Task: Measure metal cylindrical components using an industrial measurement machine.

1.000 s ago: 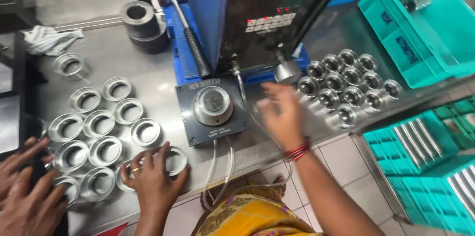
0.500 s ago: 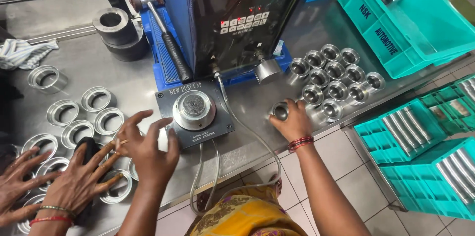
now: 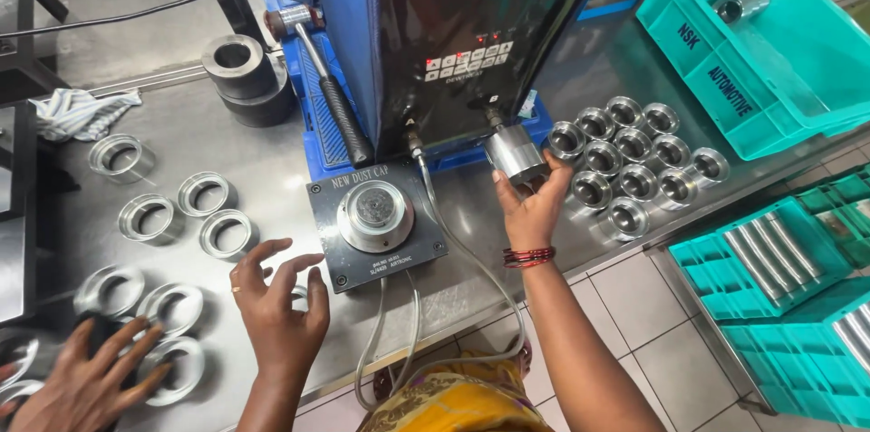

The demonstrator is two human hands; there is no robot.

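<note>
My right hand grips a shiny metal cup, held upright just in front of the blue-and-black machine and to the right of the black fixture plate. The plate carries a round metal seat. My left hand hovers with fingers spread over the steel table, left of the plate, above a partly hidden metal ring. It holds nothing.
Several metal cups cluster right of my right hand. Metal rings lie across the left table, where another person's hand rests on some. Teal crates sit right, lower ones hold rods. Cables hang off the table's front edge.
My right hand has lifted a cup from the cluster and raised it toward the machine. My left hand has drawn back from the fixture. The other person's hands have slid to the lower left.
</note>
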